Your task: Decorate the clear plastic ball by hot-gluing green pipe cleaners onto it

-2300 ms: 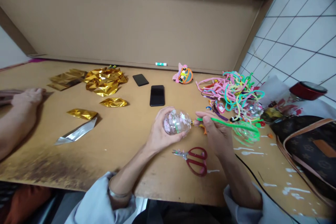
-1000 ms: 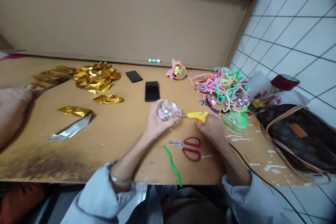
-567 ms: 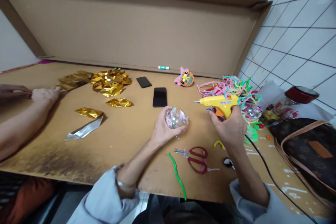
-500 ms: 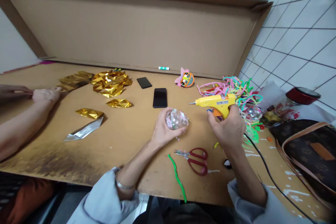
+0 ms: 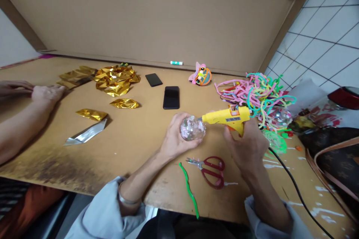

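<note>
My left hand point(image 5: 176, 136) is wrapped round a clear ball point(image 5: 193, 130) with pale, glittery bits on it. My right hand point(image 5: 248, 143) grips a yellow glue gun point(image 5: 226, 117) by its handle. The gun points left, and its nozzle tip is at the upper edge of the ball; whether they touch I cannot tell. Below the hands lie red-handled scissors point(image 5: 213, 171) and a green fuzzy stick point(image 5: 190, 190).
Two phones point(image 5: 171, 97) point(image 5: 153, 79), a decorated ball point(image 5: 202, 75) and a glue stick point(image 5: 176, 63) lie farther back. Gold foil point(image 5: 116, 80) is at left, near another person's hands point(image 5: 46, 95). Colourful fuzzy sticks point(image 5: 252, 95), a cord point(image 5: 294, 183) and a bag point(image 5: 333, 157) are at right.
The glue gun in my right hand has moved left, bringing its nozzle to the ball. The ball has turned slightly in my left hand. The view has tilted down a little.
</note>
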Available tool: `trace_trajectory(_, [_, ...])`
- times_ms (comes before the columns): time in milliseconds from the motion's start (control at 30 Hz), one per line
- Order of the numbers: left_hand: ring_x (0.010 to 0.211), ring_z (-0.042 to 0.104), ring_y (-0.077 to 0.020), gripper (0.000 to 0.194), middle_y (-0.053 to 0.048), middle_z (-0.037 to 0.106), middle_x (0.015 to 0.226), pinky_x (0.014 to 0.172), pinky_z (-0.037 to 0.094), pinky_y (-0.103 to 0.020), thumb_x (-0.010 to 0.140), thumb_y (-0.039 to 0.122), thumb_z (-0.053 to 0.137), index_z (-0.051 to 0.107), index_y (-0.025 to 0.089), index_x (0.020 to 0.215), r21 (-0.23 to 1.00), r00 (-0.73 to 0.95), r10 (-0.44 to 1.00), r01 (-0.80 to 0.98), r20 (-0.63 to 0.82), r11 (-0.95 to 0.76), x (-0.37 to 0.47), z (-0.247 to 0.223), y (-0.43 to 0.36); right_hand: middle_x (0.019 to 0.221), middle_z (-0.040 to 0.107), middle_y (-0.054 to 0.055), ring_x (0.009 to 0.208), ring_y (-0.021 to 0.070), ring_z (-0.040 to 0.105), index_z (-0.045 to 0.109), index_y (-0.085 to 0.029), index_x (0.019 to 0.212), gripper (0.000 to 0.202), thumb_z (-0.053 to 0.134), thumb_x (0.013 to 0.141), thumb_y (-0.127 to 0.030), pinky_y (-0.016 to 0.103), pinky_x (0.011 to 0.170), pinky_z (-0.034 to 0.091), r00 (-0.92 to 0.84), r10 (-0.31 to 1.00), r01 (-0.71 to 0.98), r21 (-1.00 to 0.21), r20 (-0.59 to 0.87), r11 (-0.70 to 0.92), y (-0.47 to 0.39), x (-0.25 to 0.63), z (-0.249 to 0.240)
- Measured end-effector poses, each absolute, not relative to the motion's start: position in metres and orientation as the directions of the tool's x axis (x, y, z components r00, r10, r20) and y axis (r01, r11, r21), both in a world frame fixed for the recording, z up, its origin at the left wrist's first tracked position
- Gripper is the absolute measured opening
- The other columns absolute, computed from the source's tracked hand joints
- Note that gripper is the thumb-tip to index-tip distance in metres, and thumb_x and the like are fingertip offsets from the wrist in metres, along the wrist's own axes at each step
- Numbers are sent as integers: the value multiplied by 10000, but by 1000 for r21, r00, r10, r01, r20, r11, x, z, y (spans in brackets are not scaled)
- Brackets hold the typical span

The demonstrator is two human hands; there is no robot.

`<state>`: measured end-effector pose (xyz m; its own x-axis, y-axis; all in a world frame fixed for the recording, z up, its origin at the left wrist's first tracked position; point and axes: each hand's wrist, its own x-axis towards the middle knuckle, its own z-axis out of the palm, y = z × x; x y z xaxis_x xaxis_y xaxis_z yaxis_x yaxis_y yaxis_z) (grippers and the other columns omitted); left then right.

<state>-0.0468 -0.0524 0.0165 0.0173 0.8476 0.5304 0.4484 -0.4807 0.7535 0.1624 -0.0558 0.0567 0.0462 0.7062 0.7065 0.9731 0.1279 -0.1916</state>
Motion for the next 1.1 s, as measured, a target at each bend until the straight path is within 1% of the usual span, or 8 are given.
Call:
trace_trajectory(267, [1084, 592, -276, 651, -76, 597, 1150, 985, 494, -478, 590, 339, 867, 541, 244, 1145, 755, 44, 855, 447, 517, -480, -46, 17, -53, 707, 569, 20, 611, 197, 514, 487, -225, 895, 165, 558, 806, -344, 287, 537, 259, -37, 676, 985, -88, 736, 150, -56, 163, 52])
trace_trajectory(467, [1040, 628, -269, 647, -74, 619, 1120, 948, 520, -459, 581, 348, 867, 556, 242, 1139, 787, 30, 866, 402, 499, -468, -45, 17, -53, 681, 557, 2, 593, 184, 501, 459, -231, 852, 135, 557, 790, -299, 281, 533, 249, -43, 653, 984, -81, 756, 159, -54, 162, 52])
trace_trajectory(667, [1029, 638, -274, 647, -78, 630, 1110, 935, 529, -458, 579, 359, 866, 560, 243, 1137, 813, 32, 883, 375, 468, -445, -45, 16, -53, 691, 553, 11, 614, 196, 505, 465, -231, 852, 106, 538, 791, -279, 284, 543, 260, -24, 681, 979, -120, 732, 163, -55, 162, 54])
trace_trajectory(933, [1040, 635, -273, 653, -78, 625, 1127, 947, 526, -462, 577, 359, 870, 561, 252, 1143, 815, 31, 886, 378, 463, -439, -45, 15, -53, 685, 563, 14, 613, 199, 519, 501, -222, 901, 107, 525, 803, -257, 284, 535, 280, -66, 664, 980, -76, 745, 183, -55, 163, 54])
trace_trajectory(1100, [1039, 637, -275, 652, -76, 627, 1117, 947, 524, -463, 578, 350, 871, 561, 257, 1144, 815, 46, 885, 369, 464, -446, -46, 15, -53, 683, 582, 18, 612, 194, 528, 507, -217, 868, 95, 546, 784, -235, 285, 534, 275, -82, 645, 979, -59, 760, 194, -55, 162, 54])
